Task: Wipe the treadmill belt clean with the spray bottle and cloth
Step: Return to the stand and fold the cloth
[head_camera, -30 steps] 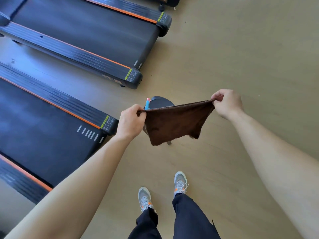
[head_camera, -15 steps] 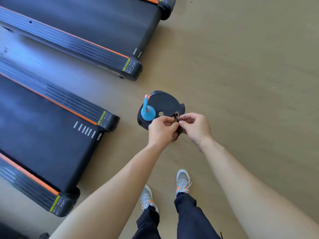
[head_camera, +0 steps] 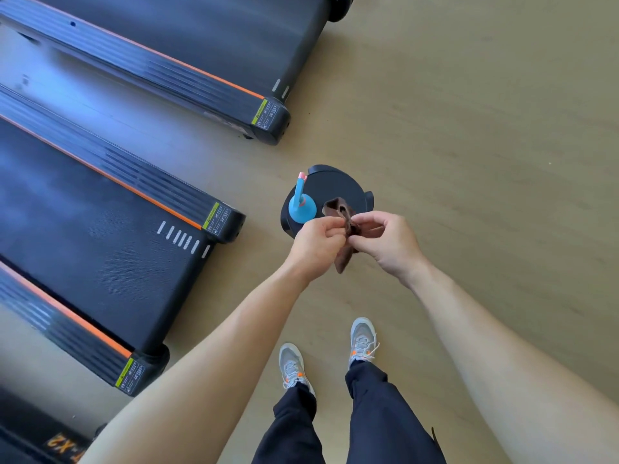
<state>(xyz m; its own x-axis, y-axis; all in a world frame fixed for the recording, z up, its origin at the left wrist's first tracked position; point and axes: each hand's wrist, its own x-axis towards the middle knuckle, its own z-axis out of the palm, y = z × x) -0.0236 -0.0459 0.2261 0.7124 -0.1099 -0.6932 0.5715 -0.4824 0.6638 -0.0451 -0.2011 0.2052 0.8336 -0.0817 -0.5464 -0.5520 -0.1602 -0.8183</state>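
A small brown cloth (head_camera: 345,259) hangs folded between both hands above the floor. My left hand (head_camera: 316,244) grips its left side and my right hand (head_camera: 385,241) pinches its right side, the hands close together. Just beyond them a blue spray bottle (head_camera: 301,205) with a pink-tipped nozzle stands upright on a round black stool (head_camera: 338,185). The nearest treadmill belt (head_camera: 90,249), black with orange side stripes, lies to the left on the floor.
A second treadmill (head_camera: 187,45) lies parallel farther back. My two feet in grey shoes (head_camera: 361,343) stand on the light wooden floor (head_camera: 485,128), which stretches open to the right. A third treadmill's edge (head_camera: 40,440) shows at the bottom left.
The cloth was stretched wide between my hands a second ago. My hands then came together and folded it; now it is bunched between them with a loop showing on top.
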